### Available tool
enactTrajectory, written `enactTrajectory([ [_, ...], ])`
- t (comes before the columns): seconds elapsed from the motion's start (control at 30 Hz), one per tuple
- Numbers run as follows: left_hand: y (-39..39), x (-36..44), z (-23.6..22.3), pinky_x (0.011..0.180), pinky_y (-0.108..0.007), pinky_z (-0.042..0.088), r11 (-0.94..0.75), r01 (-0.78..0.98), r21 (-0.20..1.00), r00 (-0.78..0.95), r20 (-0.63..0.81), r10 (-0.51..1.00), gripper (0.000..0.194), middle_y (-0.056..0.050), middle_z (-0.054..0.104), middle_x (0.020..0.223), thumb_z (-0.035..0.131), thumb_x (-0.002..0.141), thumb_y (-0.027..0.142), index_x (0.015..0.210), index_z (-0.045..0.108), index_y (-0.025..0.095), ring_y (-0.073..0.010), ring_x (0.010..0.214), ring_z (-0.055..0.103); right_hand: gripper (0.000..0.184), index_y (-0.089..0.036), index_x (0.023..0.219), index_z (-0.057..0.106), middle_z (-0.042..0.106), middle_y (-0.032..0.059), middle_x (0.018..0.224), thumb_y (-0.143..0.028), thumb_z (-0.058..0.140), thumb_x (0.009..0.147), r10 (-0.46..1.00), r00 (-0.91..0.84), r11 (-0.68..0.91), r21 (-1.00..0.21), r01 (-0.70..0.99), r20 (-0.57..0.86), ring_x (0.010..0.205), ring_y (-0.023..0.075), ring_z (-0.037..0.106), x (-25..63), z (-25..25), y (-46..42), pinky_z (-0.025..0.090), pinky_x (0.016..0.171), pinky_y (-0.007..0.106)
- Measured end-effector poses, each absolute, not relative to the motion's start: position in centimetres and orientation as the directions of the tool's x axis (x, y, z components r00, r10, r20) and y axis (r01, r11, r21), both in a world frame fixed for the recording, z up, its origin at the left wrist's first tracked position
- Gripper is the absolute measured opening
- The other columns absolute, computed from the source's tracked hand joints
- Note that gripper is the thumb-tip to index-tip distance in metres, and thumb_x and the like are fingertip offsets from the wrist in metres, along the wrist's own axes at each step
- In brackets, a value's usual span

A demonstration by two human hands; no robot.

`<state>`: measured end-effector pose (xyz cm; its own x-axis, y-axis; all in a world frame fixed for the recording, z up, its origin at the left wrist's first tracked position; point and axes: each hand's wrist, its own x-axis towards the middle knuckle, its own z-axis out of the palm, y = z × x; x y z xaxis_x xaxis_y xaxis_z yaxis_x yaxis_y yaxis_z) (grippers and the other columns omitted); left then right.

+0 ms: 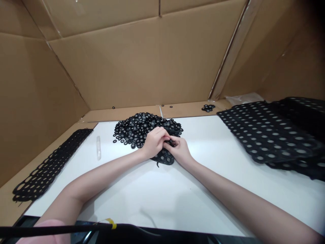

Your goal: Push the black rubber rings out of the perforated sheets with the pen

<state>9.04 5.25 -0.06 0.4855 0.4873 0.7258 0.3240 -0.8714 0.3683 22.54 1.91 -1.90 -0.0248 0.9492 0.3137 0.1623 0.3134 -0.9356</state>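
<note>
My left hand (156, 140) is closed, its thumb and forefinger pinched together; what they pinch is too small to make out. Against it, fingertips almost touching, my right hand (180, 150) is closed with its thumb and forefinger around a dark part of a small black perforated sheet (164, 158). This sheet has rounded corners and rows of round spots, and lies partly hidden under both hands. Just behind them spreads a large heap of small black rings (138, 127), some loose at its left edge.
On the left lies a long strip of black perforated sheets (54, 161), beside a clear plastic tube (98, 148). Larger black perforated sheets (266, 130) are stacked at the right. A small cluster of rings (208, 107) sits by the cardboard wall (142, 64). A black cable (63, 230) crosses the front.
</note>
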Motion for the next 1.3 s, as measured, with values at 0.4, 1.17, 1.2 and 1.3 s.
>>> enactTrajectory([
  [0.4, 6.3, 8.7, 0.7, 0.065, -0.023, 0.044, -0.879, 0.374, 0.294, 0.504, 0.732, 0.459, 0.022, -0.002, 0.063, 0.072, 0.042, 0.088, 0.011, 0.074, 0.058, 0.016, -0.0129, 0.068, 0.056, 0.029, -0.015, 0.069, 0.056, 0.049, -0.0007, 0.061, -0.043, 0.065, 0.071, 0.946, -0.092, 0.323, -0.932, 0.163, 0.311, 0.058, 0.0129, 0.045, 22.3, -2.1, 1.9, 0.035, 0.053, 0.024],
  [1.17, 9.1, 8.5, 1.4, 0.059, -0.020, 0.043, -0.448, 0.200, 0.871, 0.043, 0.449, 0.892, 0.015, 0.000, 0.060, 0.061, 0.054, 0.076, 0.013, 0.063, 0.061, 0.014, -0.0103, 0.058, 0.054, 0.052, -0.018, 0.117, 0.058, 0.069, 0.0031, 0.080, -0.035, 0.071, 0.070, 0.955, -0.113, 0.284, -0.955, 0.089, 0.274, 0.067, 0.0199, 0.065, 22.2, -2.9, 2.1, 0.055, 0.063, 0.033],
  [1.2, 9.7, 8.0, 1.9, 0.056, -0.019, 0.041, -0.438, 0.188, 0.879, -0.003, 0.446, 0.895, 0.014, 0.001, 0.058, 0.060, 0.054, 0.076, 0.012, 0.064, 0.061, 0.014, -0.0095, 0.056, 0.052, 0.052, -0.019, 0.118, 0.058, 0.069, 0.0032, 0.081, -0.034, 0.071, 0.070, 0.952, -0.129, 0.291, -0.951, 0.107, 0.277, 0.069, 0.0205, 0.065, 22.2, -2.9, 2.0, 0.055, 0.064, 0.033],
  [1.3, 12.2, 5.8, 3.5, 0.044, -0.018, 0.031, -0.430, 0.120, 0.895, -0.215, 0.446, 0.869, 0.017, 0.003, 0.050, 0.052, 0.052, 0.080, 0.018, 0.065, 0.058, 0.015, -0.0075, 0.045, 0.042, 0.051, -0.023, 0.121, 0.057, 0.070, 0.0046, 0.095, -0.029, 0.069, 0.072, 0.945, -0.144, 0.312, -0.939, 0.143, 0.292, 0.079, 0.0219, 0.066, 22.3, -2.7, 1.6, 0.055, 0.072, 0.036],
])
